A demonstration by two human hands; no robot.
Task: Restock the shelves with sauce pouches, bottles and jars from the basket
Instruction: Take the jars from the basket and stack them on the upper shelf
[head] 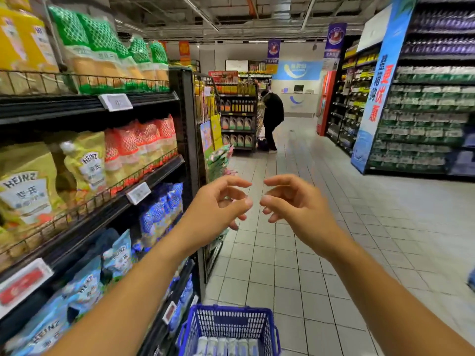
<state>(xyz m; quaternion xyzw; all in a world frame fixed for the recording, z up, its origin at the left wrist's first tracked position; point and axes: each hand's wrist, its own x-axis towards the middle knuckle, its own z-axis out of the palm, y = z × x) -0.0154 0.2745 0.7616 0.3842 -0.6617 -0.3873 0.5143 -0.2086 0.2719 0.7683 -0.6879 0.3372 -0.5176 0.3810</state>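
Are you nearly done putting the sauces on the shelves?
Not yet. The shelves already look well filled with pouches. The left hand and right hand hold nothing just now. The blue basket still has a row of white-topped packs waiting to go up.

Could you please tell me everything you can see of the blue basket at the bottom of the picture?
The blue basket is an open-topped carrier, plastic by its look, with fine lattice walls under a solid rim. It sits upright at the lower edge of the view, beside the foot of the shelves; its base is cut off. A row of pale packs lies inside, too blurred to identify. Neither the left hand nor the right hand touches it; both hover above, holding nothing.
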